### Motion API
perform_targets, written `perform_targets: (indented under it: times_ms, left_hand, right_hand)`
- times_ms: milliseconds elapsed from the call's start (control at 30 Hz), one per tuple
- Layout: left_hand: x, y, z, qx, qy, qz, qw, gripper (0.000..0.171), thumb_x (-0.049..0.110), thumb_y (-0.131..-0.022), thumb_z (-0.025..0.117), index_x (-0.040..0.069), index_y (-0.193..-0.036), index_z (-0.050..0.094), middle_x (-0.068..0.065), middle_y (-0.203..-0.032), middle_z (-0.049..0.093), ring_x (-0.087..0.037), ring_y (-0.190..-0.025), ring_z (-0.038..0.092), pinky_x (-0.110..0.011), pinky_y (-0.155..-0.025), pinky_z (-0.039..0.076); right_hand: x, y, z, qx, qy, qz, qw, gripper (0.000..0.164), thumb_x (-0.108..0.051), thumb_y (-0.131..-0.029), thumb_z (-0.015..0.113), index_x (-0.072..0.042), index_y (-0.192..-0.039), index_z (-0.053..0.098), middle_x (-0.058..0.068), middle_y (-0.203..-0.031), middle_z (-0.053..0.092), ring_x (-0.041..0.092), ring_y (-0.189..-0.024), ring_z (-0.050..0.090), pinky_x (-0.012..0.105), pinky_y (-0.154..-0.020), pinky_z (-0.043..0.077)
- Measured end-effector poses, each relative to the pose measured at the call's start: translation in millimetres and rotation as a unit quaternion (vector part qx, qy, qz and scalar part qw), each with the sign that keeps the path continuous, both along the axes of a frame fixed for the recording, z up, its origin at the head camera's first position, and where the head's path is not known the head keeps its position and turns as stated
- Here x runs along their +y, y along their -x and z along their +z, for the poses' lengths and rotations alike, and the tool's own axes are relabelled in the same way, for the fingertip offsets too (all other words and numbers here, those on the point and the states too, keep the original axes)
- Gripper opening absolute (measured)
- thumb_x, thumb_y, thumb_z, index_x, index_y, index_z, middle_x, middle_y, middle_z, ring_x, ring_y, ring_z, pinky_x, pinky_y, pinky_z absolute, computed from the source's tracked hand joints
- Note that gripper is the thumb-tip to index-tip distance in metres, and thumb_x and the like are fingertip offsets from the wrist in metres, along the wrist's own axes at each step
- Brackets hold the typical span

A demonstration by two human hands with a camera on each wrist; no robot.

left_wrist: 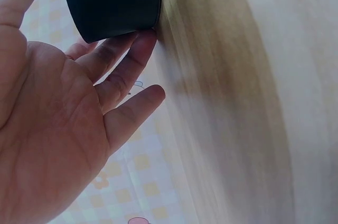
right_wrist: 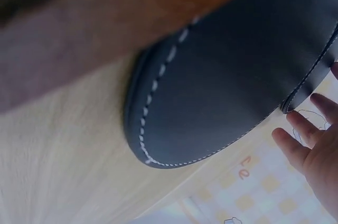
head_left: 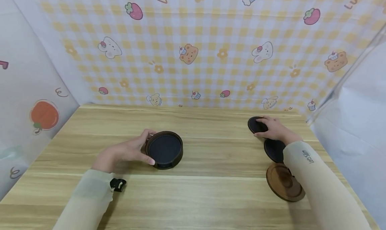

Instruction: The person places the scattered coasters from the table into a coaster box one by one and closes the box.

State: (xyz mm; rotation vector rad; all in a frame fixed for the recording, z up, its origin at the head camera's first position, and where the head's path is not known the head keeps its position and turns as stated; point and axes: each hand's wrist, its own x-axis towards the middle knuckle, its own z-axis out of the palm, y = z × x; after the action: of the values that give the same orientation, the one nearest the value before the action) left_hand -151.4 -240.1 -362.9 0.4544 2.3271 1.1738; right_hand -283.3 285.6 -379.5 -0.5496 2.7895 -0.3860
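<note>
My left hand (head_left: 131, 151) grips the side of a round dark coaster holder (head_left: 178, 159), its thumb near the front notch and its fingers behind. A black round coaster (head_left: 165, 149) with a stitched edge lies inside the holder. In the left wrist view the fingers touch the holder's lower edge (left_wrist: 113, 2). At the back right, my right hand (head_left: 275, 129) spans a black coaster (head_left: 254, 124), thumb and fingers at its edges. Just in front lies a second black coaster (head_left: 273, 150), partly under the right sleeve; white stitching rims it in the right wrist view.
A brown wooden disc (head_left: 277, 181) with a ringed groove lies nearer on the right, partly covered by the right forearm. The wood-grain table (head_left: 208, 200) meets a checked cloth backdrop (head_left: 208, 79) behind and white sheets at both sides. A black clip (head_left: 118, 184) sits at the left cuff.
</note>
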Motion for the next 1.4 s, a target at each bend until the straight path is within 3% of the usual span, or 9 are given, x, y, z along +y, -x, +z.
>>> perform_targets:
  times_ms: [267, 633, 1133, 1400]
  left_hand:
    - [-0.8, -0.3, -2.8, -0.013, -0.008, 0.003, 0.9999, 0.097, 0.022, -0.078, 0.085, 0.006, -0.145, 0.017, -0.026, -0.146, 0.043, -0.046, -0.143, 0.03, -0.066, -0.116, 0.016]
    - [-0.5, 2.8, -2.4, -0.008, 0.003, 0.008, 0.9999, 0.099, 0.024, -0.077, 0.086, 0.006, -0.145, 0.017, -0.026, -0.147, 0.043, -0.046, -0.143, 0.03, -0.066, -0.116, 0.017]
    - [0.1, 2.5, -2.4, -0.009, 0.015, 0.011, 0.9998, 0.101, 0.026, -0.076, 0.087, 0.007, -0.146, 0.017, -0.026, -0.146, 0.044, -0.044, -0.142, 0.033, -0.065, -0.116, 0.02]
    - [0.7, 1.6, -1.0, -0.004, 0.011, 0.001, 0.9999, 0.099, 0.024, -0.079, 0.085, 0.006, -0.147, 0.015, -0.027, -0.146, 0.043, -0.046, -0.14, 0.034, -0.066, -0.114, 0.023]
  right_hand:
    - [-0.1, -2.6, -0.5, -0.006, 0.003, -0.015, 1.0, 0.078, -0.04, -0.093, 0.067, 0.005, -0.149, 0.037, 0.041, -0.151, 0.027, 0.065, -0.134, 0.024, 0.074, -0.106, 0.026]
    - [0.1, -0.8, -1.1, 0.042, -0.004, 0.004, 0.999, 0.077, -0.042, -0.087, 0.073, 0.005, -0.143, 0.047, 0.036, -0.144, 0.044, 0.057, -0.131, 0.041, 0.066, -0.106, 0.035]
    - [-12.2, -6.9, 8.0, 0.045, -0.01, 0.004, 0.999, 0.077, -0.048, -0.087, 0.072, -0.002, -0.144, 0.048, 0.038, -0.149, 0.035, 0.063, -0.133, 0.032, 0.071, -0.107, 0.028]
    - [-28.2, -8.3, 15.2, 0.053, -0.001, 0.021, 0.998, 0.074, -0.043, -0.086, 0.074, -0.006, -0.145, 0.049, 0.035, -0.15, 0.037, 0.061, -0.132, 0.034, 0.071, -0.107, 0.03]
